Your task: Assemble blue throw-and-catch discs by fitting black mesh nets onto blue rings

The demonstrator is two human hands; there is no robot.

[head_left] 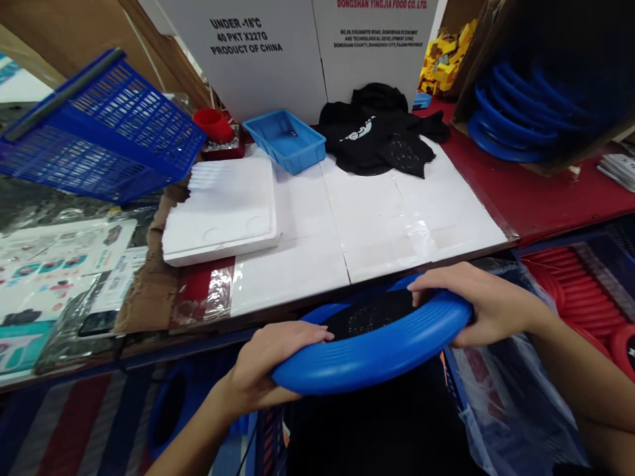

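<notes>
A thick, glossy blue plastic ring (367, 360) with fine ridges is held tilted in front of my body, just off the table's near edge. My left hand (272, 360) wraps its left side, thumb on top. My right hand (466, 301) grips its right side, fingers curled over the rim. Inside the ring shows black material (364, 317) with small pale dots; whether it is attached to the ring I cannot tell. Farther back on the white work surface (377, 225) lies a pile of black cloth pieces (381, 135), one bearing a white print.
A white foam block (228, 211) and a light blue tray (292, 149) stand left of the cloth. A blue basket (109, 125) leans at the far left. At right, a carton holds several blue rings (526, 112); red rings (575, 284) lie below the table edge.
</notes>
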